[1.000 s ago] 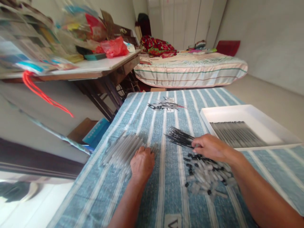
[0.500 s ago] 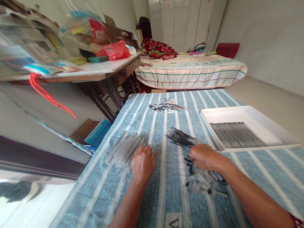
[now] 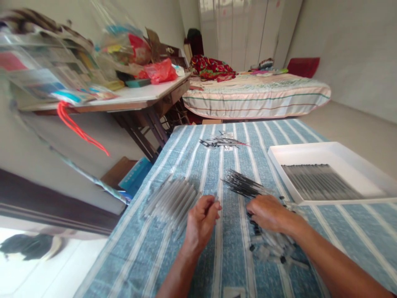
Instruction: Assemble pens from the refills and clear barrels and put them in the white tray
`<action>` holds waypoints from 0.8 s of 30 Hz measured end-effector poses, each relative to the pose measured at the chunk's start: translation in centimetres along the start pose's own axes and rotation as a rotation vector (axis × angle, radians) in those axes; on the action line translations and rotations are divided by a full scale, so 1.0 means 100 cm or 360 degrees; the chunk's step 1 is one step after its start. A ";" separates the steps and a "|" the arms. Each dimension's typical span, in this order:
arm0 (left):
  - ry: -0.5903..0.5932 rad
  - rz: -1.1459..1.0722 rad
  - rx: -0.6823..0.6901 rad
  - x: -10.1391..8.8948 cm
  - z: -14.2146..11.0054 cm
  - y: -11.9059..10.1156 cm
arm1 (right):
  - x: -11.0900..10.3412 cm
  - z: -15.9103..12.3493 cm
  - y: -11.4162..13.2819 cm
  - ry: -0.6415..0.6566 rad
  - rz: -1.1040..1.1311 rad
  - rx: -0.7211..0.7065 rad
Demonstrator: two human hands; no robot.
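Observation:
My left hand (image 3: 201, 223) is closed just right of a pile of clear grey pen barrels (image 3: 173, 200). A pale end, apparently of one barrel, shows at its fingertips. My right hand (image 3: 268, 213) is closed over a heap of clear pen caps with black ends (image 3: 273, 244); its fingertips are turned down and what they grip is hidden. Just beyond it lies a bundle of dark pen refills (image 3: 243, 183), tips pointing left. In a white box lid (image 3: 350, 155) on the right, a row of grey pens (image 3: 319, 182) lies side by side.
A smaller group of thin refills (image 3: 223, 142) lies at the far end of the blue striped tablecloth (image 3: 186, 155). A cluttered desk (image 3: 139, 95) stands at the left, with a red cord (image 3: 82, 130) hanging from it. A bed (image 3: 257, 97) is behind.
My left hand has lifted off the barrel pile and moved right, its fingers turned inward. My right hand stays over the caps with little shift. The whole view has slid slightly.

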State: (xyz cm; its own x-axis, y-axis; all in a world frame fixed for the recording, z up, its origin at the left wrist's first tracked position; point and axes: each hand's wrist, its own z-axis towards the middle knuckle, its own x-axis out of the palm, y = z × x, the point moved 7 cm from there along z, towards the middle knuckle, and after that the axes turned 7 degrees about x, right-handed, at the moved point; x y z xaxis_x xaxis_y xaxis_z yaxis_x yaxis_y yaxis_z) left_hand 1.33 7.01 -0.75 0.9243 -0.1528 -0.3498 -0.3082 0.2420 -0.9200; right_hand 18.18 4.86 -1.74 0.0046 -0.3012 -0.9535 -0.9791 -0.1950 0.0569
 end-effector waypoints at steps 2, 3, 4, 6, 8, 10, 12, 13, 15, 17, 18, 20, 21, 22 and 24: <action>0.0077 -0.0208 -0.0080 0.006 -0.002 -0.001 | -0.006 -0.001 -0.003 -0.0089 0.0160 0.0001; 0.0111 -0.0291 -0.0111 0.008 -0.002 -0.002 | -0.010 -0.002 -0.004 -0.0145 0.0298 -0.0008; 0.0155 -0.0377 -0.0145 0.011 -0.003 -0.002 | -0.015 -0.003 -0.005 -0.0201 0.0475 -0.0028; 0.0252 -0.0570 -0.0234 0.018 -0.005 -0.001 | -0.024 -0.006 -0.005 -0.0259 0.0907 -0.0093; 0.0345 -0.0761 -0.0341 0.025 -0.009 0.001 | -0.026 -0.007 -0.003 -0.0206 0.1336 -0.0146; 0.0403 -0.0885 -0.0450 0.031 -0.012 0.004 | -0.024 -0.007 -0.001 -0.0095 0.1640 -0.0160; 0.0442 -0.0925 -0.0570 0.036 -0.015 0.010 | -0.020 -0.005 -0.002 -0.0030 0.1774 -0.0134; 0.0464 -0.0919 -0.0629 0.039 -0.017 0.012 | -0.018 -0.004 -0.004 -0.0034 0.1783 -0.0114; 0.0528 -0.0885 -0.0715 0.045 -0.020 0.017 | -0.015 -0.001 -0.009 -0.0115 0.1724 -0.0067; 0.0569 -0.0795 -0.0738 0.049 -0.023 0.019 | -0.013 0.002 -0.013 -0.0205 0.1625 -0.0039; 0.0551 -0.0708 -0.0713 0.048 -0.022 0.020 | -0.012 0.004 -0.015 -0.0236 0.1578 -0.0035; 0.0464 -0.0465 -0.0615 0.043 -0.019 0.020 | -0.010 0.006 -0.015 -0.0253 0.1473 -0.0046; 0.0415 -0.0321 -0.0546 0.039 -0.017 0.019 | -0.009 0.007 -0.014 -0.0244 0.1400 -0.0054; 0.0373 -0.0175 -0.0464 0.034 -0.014 0.017 | -0.007 0.007 -0.014 -0.0236 0.1308 -0.0061; 0.0296 0.0119 -0.0300 0.023 -0.009 0.011 | -0.004 0.009 -0.011 -0.0204 0.1092 -0.0073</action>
State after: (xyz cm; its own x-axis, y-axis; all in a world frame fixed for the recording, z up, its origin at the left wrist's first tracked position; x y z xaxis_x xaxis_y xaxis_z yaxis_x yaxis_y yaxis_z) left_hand 2.94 6.09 -2.73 0.8453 -0.3189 -0.4286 -0.4268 0.0794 -0.9008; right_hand 19.12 6.00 -1.68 -0.6384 -0.2587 -0.7249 -0.7426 -0.0404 0.6685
